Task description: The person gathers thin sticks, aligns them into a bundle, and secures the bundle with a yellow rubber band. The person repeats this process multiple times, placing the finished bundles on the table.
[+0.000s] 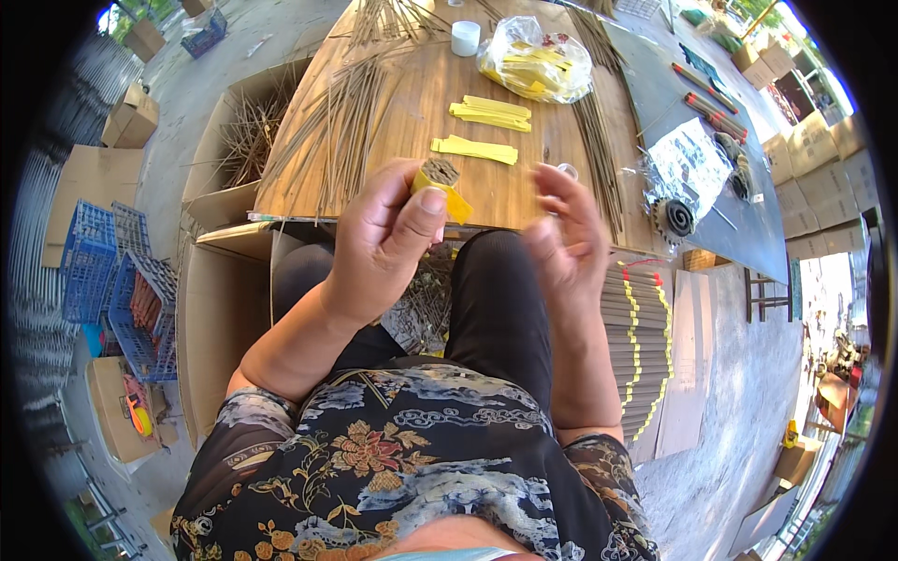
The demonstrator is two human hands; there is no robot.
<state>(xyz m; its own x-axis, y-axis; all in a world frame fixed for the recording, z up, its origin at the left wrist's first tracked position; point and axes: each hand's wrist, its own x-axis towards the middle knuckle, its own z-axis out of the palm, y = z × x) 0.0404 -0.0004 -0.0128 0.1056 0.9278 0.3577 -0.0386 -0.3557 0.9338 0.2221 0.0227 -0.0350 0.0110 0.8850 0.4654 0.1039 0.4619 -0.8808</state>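
Note:
My left hand is closed round a bundle of thin brown incense sticks, its round end facing up. A yellow paper strip wraps the bundle, with its loose end sticking out to the right under my thumb. To the right, apart from the bundle, my right hand is raised with thumb and fingers apart. Its fingertips are smeared by motion, and nothing shows in them. Just beyond my hands, two stacks of yellow paper strips, a nearer one and a farther one, lie on the wooden table.
Loose sticks spread over the table's left side; more lie right. A clear bag of yellow strips and a white cup stand farther back. Banded bundles stand below right. A cardboard box of sticks sits left.

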